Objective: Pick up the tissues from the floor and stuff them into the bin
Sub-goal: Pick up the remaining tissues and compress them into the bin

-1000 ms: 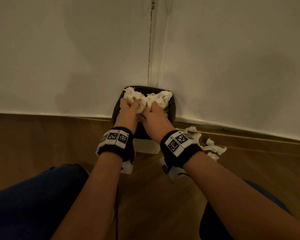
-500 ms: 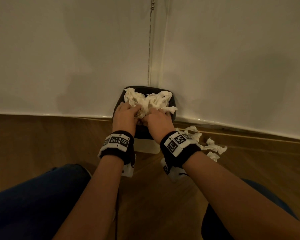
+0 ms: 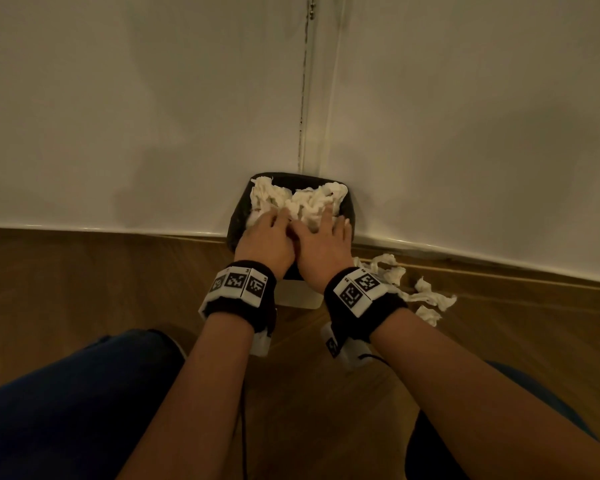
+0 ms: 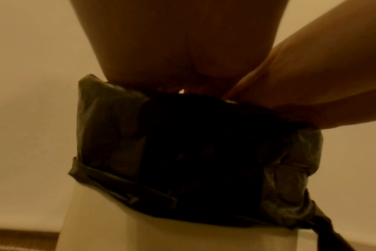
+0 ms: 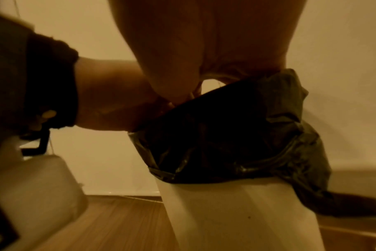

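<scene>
A white bin [image 3: 297, 299] lined with a black bag [image 3: 238, 216] stands against the wall. A heap of crumpled white tissues [image 3: 302, 199] fills its top. My left hand [image 3: 269, 237] and right hand [image 3: 324, 237] lie side by side on the near half of the heap, fingers stretched out, pressing down. More tissues [image 3: 420, 292] lie on the floor to the right of the bin. In the wrist views my left palm [image 4: 182, 42] and right palm [image 5: 215, 34] sit over the bag's rim [image 4: 204, 105]; the fingers are hidden there.
The white wall [image 3: 153, 116] runs right behind the bin, with a corner seam above it. Wooden floor [image 3: 84, 282] spreads to both sides. My knees in dark trousers [image 3: 66, 410] are at the lower left and lower right.
Both hands had their fingers curled into the tissues on the bin; now the fingers are stretched flat and the heap sits lower in the bin.
</scene>
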`<move>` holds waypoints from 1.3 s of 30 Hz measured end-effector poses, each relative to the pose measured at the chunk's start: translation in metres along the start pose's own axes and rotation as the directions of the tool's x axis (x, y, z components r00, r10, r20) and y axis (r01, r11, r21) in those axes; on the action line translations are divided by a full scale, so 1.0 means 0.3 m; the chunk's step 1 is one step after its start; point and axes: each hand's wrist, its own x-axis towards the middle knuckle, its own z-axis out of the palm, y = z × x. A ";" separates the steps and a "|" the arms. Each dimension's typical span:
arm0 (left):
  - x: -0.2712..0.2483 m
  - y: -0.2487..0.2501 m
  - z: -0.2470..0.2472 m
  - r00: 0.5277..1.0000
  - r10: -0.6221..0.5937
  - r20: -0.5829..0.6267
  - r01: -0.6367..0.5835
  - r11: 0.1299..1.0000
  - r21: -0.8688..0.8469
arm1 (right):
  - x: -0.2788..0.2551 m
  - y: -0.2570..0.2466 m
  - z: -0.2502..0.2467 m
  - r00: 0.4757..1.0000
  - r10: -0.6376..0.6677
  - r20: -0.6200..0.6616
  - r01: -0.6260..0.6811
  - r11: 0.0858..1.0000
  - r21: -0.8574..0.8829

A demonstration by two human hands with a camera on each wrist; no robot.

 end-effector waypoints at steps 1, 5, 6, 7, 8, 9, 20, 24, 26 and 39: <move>-0.004 0.006 0.001 1.000 -0.009 0.003 0.009 1.000 0.012 | 0.001 0.002 0.000 1.000 -0.013 0.029 0.014 1.000 -0.012; -0.007 -0.005 0.013 0.999 -0.015 0.040 0.012 0.997 0.082 | 0.003 0.005 -0.005 0.992 -0.052 0.114 0.055 0.998 -0.017; -0.003 -0.010 0.011 0.998 -0.016 0.067 0.010 0.996 0.088 | 0.007 0.002 -0.007 0.989 -0.068 0.129 0.073 0.997 -0.038; 0.011 -0.013 0.010 0.994 -0.017 0.107 0.006 0.996 0.094 | 0.013 -0.001 -0.010 0.985 -0.084 0.149 0.094 0.993 -0.065; 0.022 -0.012 0.003 0.987 -0.028 0.159 0.011 0.994 0.108 | 0.022 -0.003 -0.017 0.981 -0.099 0.170 0.114 0.990 -0.083; 0.035 -0.010 -0.004 0.978 -0.049 0.203 0.025 0.992 0.120 | 0.030 -0.005 -0.026 0.976 -0.112 0.185 0.129 0.988 -0.083; 0.128 0.054 -0.003 0.904 -0.160 0.396 0.005 0.931 0.364 | 0.156 -0.025 -0.063 0.891 -0.010 0.454 0.083 0.987 -0.141; 0.121 0.058 -0.001 0.927 -0.098 0.362 -0.044 0.930 0.366 | 0.167 -0.001 -0.052 0.876 0.000 0.482 0.086 0.984 -0.156; 0.121 0.057 -0.009 0.921 -0.116 0.371 -0.025 0.935 0.354 | 0.166 0.009 -0.050 0.877 -0.010 0.480 0.098 0.982 -0.160; -0.028 0.026 -0.072 0.996 -0.092 0.005 0.091 0.975 -0.203 | -0.021 0.074 -0.113 0.982 -0.188 0.029 0.178 0.960 0.216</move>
